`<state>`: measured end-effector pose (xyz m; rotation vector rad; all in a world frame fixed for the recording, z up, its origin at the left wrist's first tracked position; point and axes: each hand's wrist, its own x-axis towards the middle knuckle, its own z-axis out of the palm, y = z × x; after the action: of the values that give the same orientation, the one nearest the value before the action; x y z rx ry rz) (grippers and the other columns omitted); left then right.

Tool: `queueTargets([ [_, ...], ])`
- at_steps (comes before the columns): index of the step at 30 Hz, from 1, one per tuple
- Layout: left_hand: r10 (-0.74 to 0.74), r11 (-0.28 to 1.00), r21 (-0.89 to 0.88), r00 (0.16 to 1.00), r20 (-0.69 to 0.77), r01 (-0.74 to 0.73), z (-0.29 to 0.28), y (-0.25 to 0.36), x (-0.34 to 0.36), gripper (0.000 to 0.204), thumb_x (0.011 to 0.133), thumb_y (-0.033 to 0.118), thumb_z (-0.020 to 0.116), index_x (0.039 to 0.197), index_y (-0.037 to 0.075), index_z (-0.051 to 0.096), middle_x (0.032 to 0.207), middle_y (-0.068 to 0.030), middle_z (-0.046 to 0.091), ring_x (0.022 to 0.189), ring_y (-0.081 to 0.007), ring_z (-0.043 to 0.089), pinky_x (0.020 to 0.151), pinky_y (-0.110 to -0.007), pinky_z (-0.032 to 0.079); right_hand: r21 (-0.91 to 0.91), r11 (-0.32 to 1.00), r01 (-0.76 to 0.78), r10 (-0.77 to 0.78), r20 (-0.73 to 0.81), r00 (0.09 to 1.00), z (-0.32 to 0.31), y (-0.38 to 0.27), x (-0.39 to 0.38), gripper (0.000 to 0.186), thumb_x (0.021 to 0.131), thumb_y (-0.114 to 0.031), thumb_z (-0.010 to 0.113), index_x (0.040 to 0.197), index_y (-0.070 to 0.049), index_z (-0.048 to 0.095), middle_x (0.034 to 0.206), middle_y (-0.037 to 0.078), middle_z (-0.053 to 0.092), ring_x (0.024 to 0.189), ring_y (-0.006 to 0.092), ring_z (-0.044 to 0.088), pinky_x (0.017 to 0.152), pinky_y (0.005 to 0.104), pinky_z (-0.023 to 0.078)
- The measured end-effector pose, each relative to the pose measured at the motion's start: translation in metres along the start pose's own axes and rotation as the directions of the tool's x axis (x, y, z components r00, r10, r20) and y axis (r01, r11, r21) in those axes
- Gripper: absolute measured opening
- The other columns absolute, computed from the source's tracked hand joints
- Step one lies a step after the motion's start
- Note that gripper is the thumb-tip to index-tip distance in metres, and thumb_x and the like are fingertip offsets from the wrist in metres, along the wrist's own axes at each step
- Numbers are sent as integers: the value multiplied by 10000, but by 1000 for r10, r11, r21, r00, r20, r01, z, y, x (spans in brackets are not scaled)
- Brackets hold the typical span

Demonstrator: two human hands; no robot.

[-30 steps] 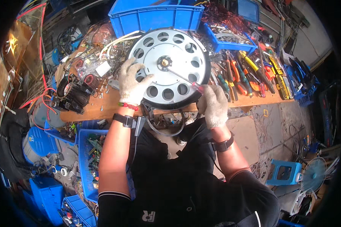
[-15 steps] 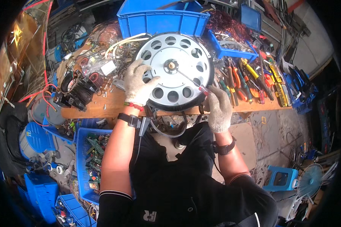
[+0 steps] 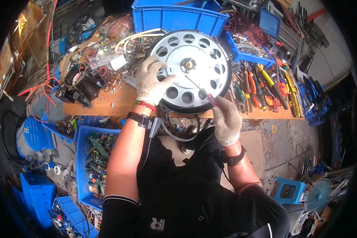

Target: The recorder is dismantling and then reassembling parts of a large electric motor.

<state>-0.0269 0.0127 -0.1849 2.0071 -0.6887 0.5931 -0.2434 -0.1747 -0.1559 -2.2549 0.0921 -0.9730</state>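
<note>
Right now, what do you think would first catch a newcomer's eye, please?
Probably the big silver disc, ringed with holes, on the bench. The left hand lies on its left side; the right hand holds a screwdriver over it. A blue crate stands behind the disc, colourful tools to its right.

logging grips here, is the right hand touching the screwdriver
Touching: the head view shows the gloved right hand gripping the screwdriver's red handle, whose near end is hidden inside the grip.

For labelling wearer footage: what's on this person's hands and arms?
Left hand and right hand: cream knitted gloves. On the left: red-green beaded bracelet, black strap, grey box with cable. Right: another black strap. Short black sleeves, white-edged.
</note>
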Motion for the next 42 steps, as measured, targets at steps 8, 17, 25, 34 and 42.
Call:
queueTargets([
  [8, -7, 1000, 8, 1000, -4, 7, 1, -4, -1, 392, 696, 263, 914, 984, 87, 715, 1431, -172, 578, 1348, -355, 528, 1128, -455, 439, 76, 996, 36, -38, 27, 999, 4, -23, 27, 266, 917, -83, 766, 1153, -2, 675, 1003, 187, 733, 899, 305, 746, 786, 375, 579],
  [17, 9, 1000, 11, 998, -59, -8, -5, 2, 0, 430, 663, 305, 918, 976, 80, 726, 1356, -157, 633, 1280, -364, 581, 1088, -460, 466, -68, 979, 190, -176, 178, 968, -2, -68, 123, 256, 967, -263, 760, 1043, -34, 674, 917, 171, 748, 826, 292, 766, 722, 375, 586],
  [25, 1, 1000, -28, 998, -57, -3, -8, 4, 1, 452, 656, 318, 914, 979, 59, 733, 1313, -141, 653, 1239, -365, 604, 1066, -475, 473, -141, 934, 329, -267, 336, 903, 20, -89, 156, 247, 973, -300, 708, 1047, -66, 682, 867, 144, 746, 822, 320, 751, 717, 387, 575],
  [34, -21, 999, -30, 997, -81, 19, -7, 3, -1, 459, 664, 322, 907, 1013, 75, 738, 1331, -136, 650, 1258, -359, 592, 1090, -474, 446, -242, 897, 371, -259, 393, 882, 33, -93, 166, 260, 979, -319, 692, 1059, -72, 684, 826, 128, 755, 813, 315, 759, 713, 388, 585],
  [42, 17, 1000, -20, 994, -106, -20, -4, -1, -2, 433, 684, 326, 895, 1033, 120, 742, 1343, -133, 647, 1238, -355, 611, 1063, -475, 472, -170, 912, 374, -297, 356, 886, 37, -95, 169, 248, 981, -302, 691, 1044, -63, 675, 804, 117, 764, 788, 282, 773, 685, 362, 590],
])
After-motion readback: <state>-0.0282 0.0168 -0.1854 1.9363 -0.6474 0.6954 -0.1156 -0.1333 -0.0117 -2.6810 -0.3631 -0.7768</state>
